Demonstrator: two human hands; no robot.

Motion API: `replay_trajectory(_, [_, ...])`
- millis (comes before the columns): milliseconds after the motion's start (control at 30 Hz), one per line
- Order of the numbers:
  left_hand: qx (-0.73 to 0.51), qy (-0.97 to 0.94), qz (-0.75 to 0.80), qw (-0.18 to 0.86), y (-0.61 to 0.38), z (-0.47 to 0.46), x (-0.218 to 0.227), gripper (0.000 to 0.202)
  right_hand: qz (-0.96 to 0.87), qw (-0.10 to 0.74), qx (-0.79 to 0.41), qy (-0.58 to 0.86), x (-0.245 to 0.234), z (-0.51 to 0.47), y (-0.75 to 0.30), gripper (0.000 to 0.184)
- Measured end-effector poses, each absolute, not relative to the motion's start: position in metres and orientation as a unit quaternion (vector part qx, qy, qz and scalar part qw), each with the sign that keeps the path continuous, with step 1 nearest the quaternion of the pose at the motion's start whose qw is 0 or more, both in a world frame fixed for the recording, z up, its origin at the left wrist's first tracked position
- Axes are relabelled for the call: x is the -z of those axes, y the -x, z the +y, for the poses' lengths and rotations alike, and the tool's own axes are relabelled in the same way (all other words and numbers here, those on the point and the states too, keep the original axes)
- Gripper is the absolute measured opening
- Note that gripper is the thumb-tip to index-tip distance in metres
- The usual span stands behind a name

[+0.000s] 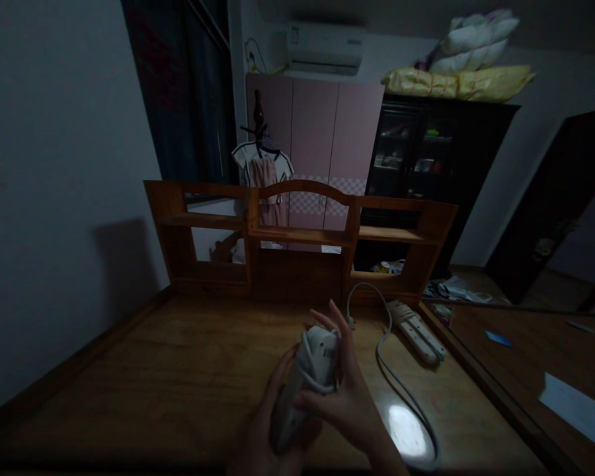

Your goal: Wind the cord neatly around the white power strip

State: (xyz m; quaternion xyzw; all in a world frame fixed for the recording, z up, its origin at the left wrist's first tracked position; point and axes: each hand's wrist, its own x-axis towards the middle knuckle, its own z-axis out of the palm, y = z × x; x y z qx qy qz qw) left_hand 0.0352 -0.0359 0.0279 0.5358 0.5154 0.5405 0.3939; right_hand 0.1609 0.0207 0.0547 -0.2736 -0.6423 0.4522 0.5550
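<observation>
A white power strip [290, 413] with its cord [308, 360] wound around it is held up over the wooden desk, tilted with its far end up. From below and the left, my left hand [262, 423] grips the strip; its fingers are partly hidden behind it. My right hand [350, 396] is curled at the strip's right side, its thumb against the wound cord and its fingers around the far end. To the right, a loose grey cable [384, 360] curves across the desk, its plug [350, 322] near the shelf. Where its near end leads is unclear.
A second power strip [419, 334], wrapped in its cord, lies at the desk's right. The wooden desk [143, 377] ends in a low shelf unit [302, 235] at the back. Right of the raised edge, paper [580, 406] lies on a brown surface. The room is dim.
</observation>
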Motion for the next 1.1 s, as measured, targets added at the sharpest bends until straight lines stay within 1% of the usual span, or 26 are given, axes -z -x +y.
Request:
replay_trajectory(67, [-0.533, -0.545, 0.540, 0.357, -0.038, -0.032, -0.020, 0.068, -0.653, 0.537, -0.431, 0.316, -0.056, 0.021, -0.163, 0.094])
replay_trajectory(200, [-0.508, -0.548, 0.604, 0.276, -0.041, -0.027, -0.001, 0.058, -0.631, 0.540, -0.416, 0.371, -0.050, 0.025, -0.161, 0.062])
replay_trajectory(267, [-0.503, -0.555, 0.611, 0.255, -0.042, -0.025, 0.006, 0.056, -0.624, 0.539, -0.414, 0.386, -0.046, 0.028, -0.160, 0.051])
replay_trajectory(333, [-0.501, -0.560, 0.612, 0.245, -0.043, -0.024, 0.008, 0.055, -0.627, 0.538, -0.406, 0.391, -0.045, 0.030, -0.159, 0.045])
replay_trajectory(467, [-0.477, -0.554, 0.634, 0.253, -0.046, -0.023, 0.006, 0.057, -0.649, 0.538, -0.363, 0.398, -0.044, 0.031, -0.160, 0.037])
replay_trajectory(600, [-0.489, -0.560, 0.605, 0.285, -0.048, -0.022, 0.006, 0.059, -0.671, 0.531, -0.301, 0.420, -0.045, 0.032, -0.162, 0.027])
replay_trajectory(733, [-0.479, -0.567, 0.591, 0.315, -0.048, -0.022, 0.005, 0.061, -0.678, 0.532, -0.253, 0.440, -0.045, 0.034, -0.161, 0.023])
replay_trajectory(833, [-0.483, -0.570, 0.580, 0.326, -0.048, -0.022, 0.002, 0.061, -0.683, 0.526, -0.228, 0.453, -0.045, 0.035, -0.161, 0.023])
replay_trajectory(967, [-0.487, -0.567, 0.576, 0.331, -0.047, -0.023, -0.001, 0.058, -0.681, 0.527, -0.225, 0.456, -0.046, 0.033, -0.161, 0.027])
replay_trajectory(1100, [-0.499, -0.569, 0.570, 0.320, -0.046, -0.024, 0.001, 0.052, -0.662, 0.543, -0.276, 0.436, -0.048, 0.033, -0.162, 0.030])
